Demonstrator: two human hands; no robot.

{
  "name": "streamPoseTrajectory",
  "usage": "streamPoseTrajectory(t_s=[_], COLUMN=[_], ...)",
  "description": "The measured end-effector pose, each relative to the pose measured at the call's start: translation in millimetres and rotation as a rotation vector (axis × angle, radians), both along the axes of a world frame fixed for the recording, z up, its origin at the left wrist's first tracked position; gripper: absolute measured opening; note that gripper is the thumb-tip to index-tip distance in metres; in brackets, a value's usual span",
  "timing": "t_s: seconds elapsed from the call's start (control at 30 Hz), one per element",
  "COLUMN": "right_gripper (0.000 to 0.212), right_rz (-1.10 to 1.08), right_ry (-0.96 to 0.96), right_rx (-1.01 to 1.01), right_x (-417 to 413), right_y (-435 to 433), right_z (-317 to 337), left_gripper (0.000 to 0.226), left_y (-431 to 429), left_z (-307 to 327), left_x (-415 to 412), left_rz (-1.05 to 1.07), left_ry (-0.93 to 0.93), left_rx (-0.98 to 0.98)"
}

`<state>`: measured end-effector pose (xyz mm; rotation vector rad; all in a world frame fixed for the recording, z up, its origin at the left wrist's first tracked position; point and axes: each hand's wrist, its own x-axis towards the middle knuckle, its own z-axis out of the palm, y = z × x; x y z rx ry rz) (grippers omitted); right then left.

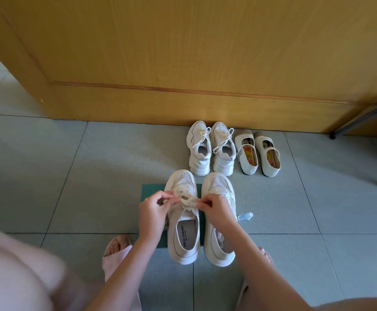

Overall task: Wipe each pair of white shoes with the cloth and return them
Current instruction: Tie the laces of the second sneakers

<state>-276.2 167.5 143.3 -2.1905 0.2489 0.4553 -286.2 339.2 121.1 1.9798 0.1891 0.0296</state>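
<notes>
A pair of white mesh sneakers (184,241) stood side by side on the green sheet (151,191), toes pointing towards the wooden door (183,52); whether that flat sheet was a cloth or a mat could not be told. Both hands were over the sheet, above the sneaker on its left half. The left hand (152,212) pinched one part of that shoe's lace (187,199) between thumb and fingertips, and the right hand (214,209) pinched another part of it, the lace bunched between them. The right forearm crossed the other sneaker (219,184) of the pair.

Just off the sheet's right edge a small clear bottle (246,216) lay on the tiled floor (70,176). Beyond the sheet's far edge, close to the door, stood a pair of chunky laced sneakers (210,149), and to the right of those a pair of cream strap flats (258,153) with patterned insoles. On the near side of the sheet, at its left corner, a foot in a pink open-toed slipper (116,250) rested on the floor.
</notes>
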Motion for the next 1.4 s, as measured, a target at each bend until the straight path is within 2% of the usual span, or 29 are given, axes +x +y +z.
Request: streamPoseTrajectory(t_s=[0.07,0.17,0.3,0.37,0.5,0.57,0.63,0.7,0.83,0.97,1.17,1.23,1.33,1.4], right_gripper=[0.012,0.013,0.018,0.017,0.010,0.015,0.016,0.005,0.004,0.008,0.018,0.016,0.010,0.009], right_rz=[0.014,0.049,0.012,-0.055,-0.304,-0.352,-0.315,-0.248,-0.164,-0.266,-0.375,-0.301,-0.070,-0.022], right_ry=[0.011,0.001,0.020,0.042,0.160,0.164,0.146,0.146,0.160,0.112,0.094,0.044,-0.021,-0.039], right_rx=[-0.119,-0.275,-0.319,-0.224,0.315,0.379,0.317,0.273,0.245,0.221,0.174,0.055,-0.178,-0.210], right_x=[-2.3,-4.4,-6.4,-7.4,-5.4,-3.3,-2.7,-1.9,-0.1,-4.7,-6.7,-6.7,-6.1,-7.1], right_y=[-4.5,-6.4,-2.9,-1.5,3.1,3.5,3.0,2.3,-0.7,-3.0,10.6,13.6,7.9,1.1], right_z=[0.4,4.4,4.7,0.9,2.4,2.7,2.2,1.8,4.7,4.4,4.1,3.6,3.2,3.2], left_gripper=[0.007,0.019,0.022,0.020,0.012,0.012,0.013,0.009,0.011,0.014,0.009,0.008,0.007,0.008], left_y=[2.0,0.0,-5.3,-3.3,4.1,5.1,5.2,5.4,10.9,15.6,15.7,16.4,18.2,18.0], left_z=[2.0,6.6,13.8,17.2,19.5,19.8,19.9,20.3,24.0,28.2,24.0,23.8,24.1,23.6], left_x=[0.1,-3.1,-5.1,-1.7,-0.6,-1.6,-3.4,-4.6,-4.6,-1.9,-3.1,-3.3,-2.1,-1.2], left_rz=[0.052,0.175,0.310,0.319,0.200,0.135,0.098,0.095,0.083,0.088,0.248,0.256,0.264,0.265], left_ry=[0.111,0.338,0.567,0.604,0.565,0.550,0.527,0.515,0.546,0.568,0.628,0.610,0.577,0.573], left_rx=[-0.063,-0.259,-0.678,-0.791,-0.630,-0.563,-0.518,-0.511,-0.588,-0.649,-0.778,-0.752,-0.723,-0.711])
